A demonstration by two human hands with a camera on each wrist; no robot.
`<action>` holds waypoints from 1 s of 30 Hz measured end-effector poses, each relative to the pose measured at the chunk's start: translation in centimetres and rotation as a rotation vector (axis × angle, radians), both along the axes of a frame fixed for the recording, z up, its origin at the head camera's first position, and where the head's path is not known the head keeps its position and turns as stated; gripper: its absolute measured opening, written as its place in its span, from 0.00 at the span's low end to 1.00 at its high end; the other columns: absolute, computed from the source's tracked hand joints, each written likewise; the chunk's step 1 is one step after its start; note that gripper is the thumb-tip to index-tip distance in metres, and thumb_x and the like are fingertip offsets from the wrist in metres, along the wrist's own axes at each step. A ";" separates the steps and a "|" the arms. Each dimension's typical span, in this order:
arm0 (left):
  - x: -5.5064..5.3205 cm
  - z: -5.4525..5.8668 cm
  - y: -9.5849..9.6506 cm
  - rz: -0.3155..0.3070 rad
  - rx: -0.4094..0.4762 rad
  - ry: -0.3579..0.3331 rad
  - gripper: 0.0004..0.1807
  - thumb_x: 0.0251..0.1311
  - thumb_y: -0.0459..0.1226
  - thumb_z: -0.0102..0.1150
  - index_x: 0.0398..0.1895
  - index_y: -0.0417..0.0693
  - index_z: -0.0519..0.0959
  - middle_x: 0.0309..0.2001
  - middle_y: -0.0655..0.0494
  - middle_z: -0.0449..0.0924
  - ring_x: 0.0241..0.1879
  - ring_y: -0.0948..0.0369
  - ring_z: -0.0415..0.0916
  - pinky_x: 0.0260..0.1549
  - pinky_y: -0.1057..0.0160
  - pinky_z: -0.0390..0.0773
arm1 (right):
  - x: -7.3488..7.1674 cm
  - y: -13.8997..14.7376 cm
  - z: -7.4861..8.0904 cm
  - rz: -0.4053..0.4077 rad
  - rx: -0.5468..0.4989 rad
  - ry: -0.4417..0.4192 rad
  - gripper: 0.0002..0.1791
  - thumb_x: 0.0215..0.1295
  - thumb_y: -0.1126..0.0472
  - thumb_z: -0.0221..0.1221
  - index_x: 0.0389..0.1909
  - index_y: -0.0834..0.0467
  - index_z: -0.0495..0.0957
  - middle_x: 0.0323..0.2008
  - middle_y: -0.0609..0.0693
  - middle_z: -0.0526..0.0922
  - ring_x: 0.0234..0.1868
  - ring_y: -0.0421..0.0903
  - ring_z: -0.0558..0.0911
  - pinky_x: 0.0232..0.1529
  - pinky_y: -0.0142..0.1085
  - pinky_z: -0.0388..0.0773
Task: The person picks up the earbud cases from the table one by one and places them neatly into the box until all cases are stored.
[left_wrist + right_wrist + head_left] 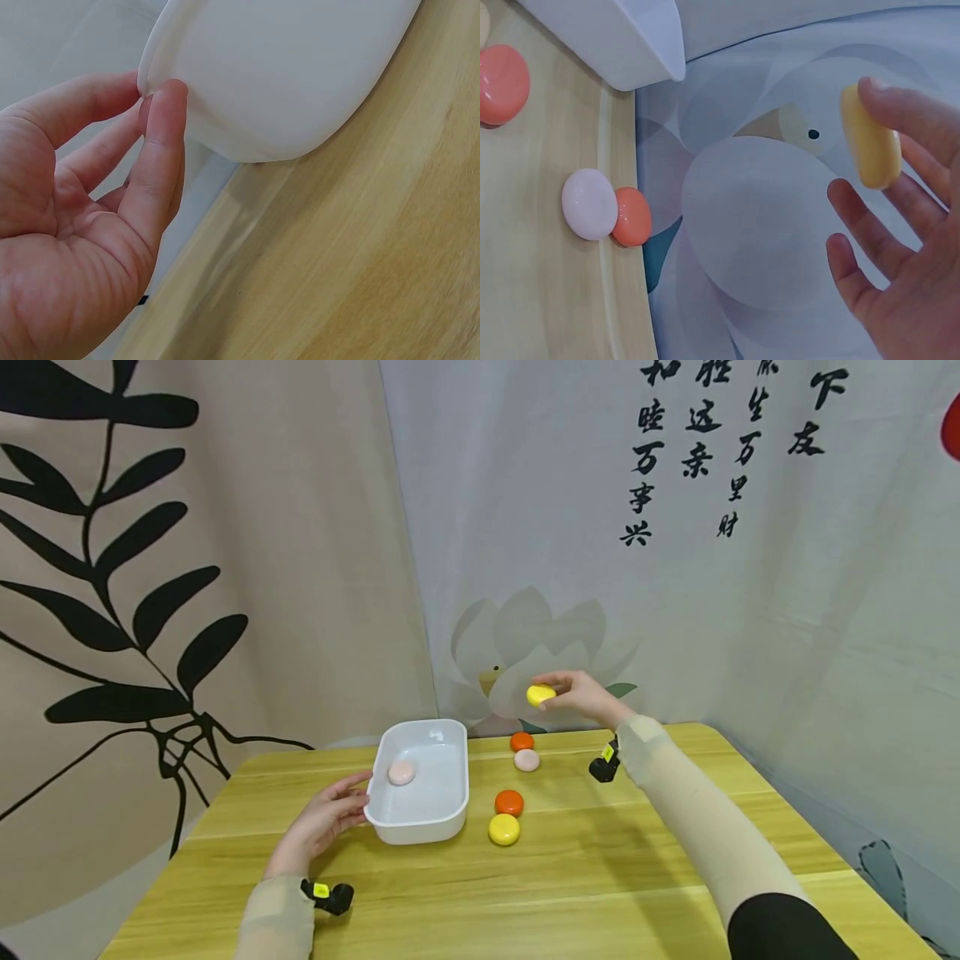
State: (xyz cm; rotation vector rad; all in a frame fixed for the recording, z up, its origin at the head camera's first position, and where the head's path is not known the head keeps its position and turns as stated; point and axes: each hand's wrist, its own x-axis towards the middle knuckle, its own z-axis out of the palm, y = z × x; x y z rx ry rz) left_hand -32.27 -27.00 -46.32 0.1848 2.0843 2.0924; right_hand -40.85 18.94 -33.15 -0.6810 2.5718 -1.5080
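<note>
My right hand (581,696) holds a glossy, rounded yellow disc (540,695) pinched between thumb and fingers, raised above the back of the table. The same yellow disc (871,137) appears edge-on in the right wrist view, with two fingers spread beneath it. With its fingertips, my left hand (327,820) grips the left rim of a white rectangular tub (420,833). Close up in the left wrist view, thumb and fingers meet at the tub's rim (154,56). Inside the tub lies one pale pink disc (401,772).
Right of the tub, an orange disc (509,802) touches a yellow disc (504,829). Farther back, another orange disc (522,741) sits against a pale pink disc (527,760). The wooden table (570,893) meets a printed cloth backdrop (337,568) behind.
</note>
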 end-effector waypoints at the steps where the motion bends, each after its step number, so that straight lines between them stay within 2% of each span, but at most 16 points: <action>1: 0.0 0.0 0.0 0.002 0.002 -0.001 0.32 0.67 0.30 0.55 0.72 0.35 0.57 0.47 0.42 0.74 0.38 0.57 0.80 0.41 0.63 0.82 | -0.1 0.0 0.1 0.003 -0.003 0.000 0.31 0.59 0.62 0.67 0.65 0.58 0.72 0.63 0.56 0.73 0.52 0.52 0.77 0.56 0.48 0.74; 12: 0.0 -0.1 -0.2 -0.003 0.011 -0.008 0.32 0.67 0.30 0.55 0.72 0.36 0.57 0.48 0.42 0.73 0.36 0.59 0.79 0.40 0.64 0.82 | -0.5 -0.4 0.0 -0.003 0.002 0.006 0.30 0.59 0.63 0.66 0.64 0.60 0.72 0.61 0.56 0.74 0.50 0.52 0.79 0.53 0.43 0.76; 20: -0.2 -0.1 -0.1 0.009 -0.004 -0.006 0.31 0.67 0.30 0.54 0.72 0.36 0.58 0.51 0.36 0.71 0.39 0.55 0.79 0.42 0.62 0.81 | -0.7 -1.5 -0.6 0.020 -0.008 0.025 0.30 0.60 0.65 0.65 0.64 0.64 0.71 0.60 0.59 0.74 0.49 0.53 0.78 0.56 0.50 0.74; 24: -0.2 -0.1 -0.2 0.015 -0.016 -0.007 0.31 0.67 0.30 0.54 0.72 0.37 0.58 0.49 0.41 0.73 0.38 0.57 0.79 0.42 0.63 0.81 | -1.0 -2.3 -1.4 0.032 -0.034 0.003 0.29 0.60 0.65 0.66 0.63 0.62 0.73 0.58 0.57 0.76 0.49 0.52 0.78 0.56 0.52 0.73; 30: -0.1 0.0 -0.2 0.007 -0.014 -0.007 0.33 0.66 0.32 0.57 0.72 0.37 0.58 0.45 0.48 0.74 0.37 0.58 0.79 0.41 0.63 0.81 | -1.7 -3.5 -2.5 0.017 -0.016 -0.008 0.28 0.58 0.63 0.67 0.61 0.58 0.75 0.59 0.54 0.76 0.49 0.51 0.78 0.51 0.43 0.76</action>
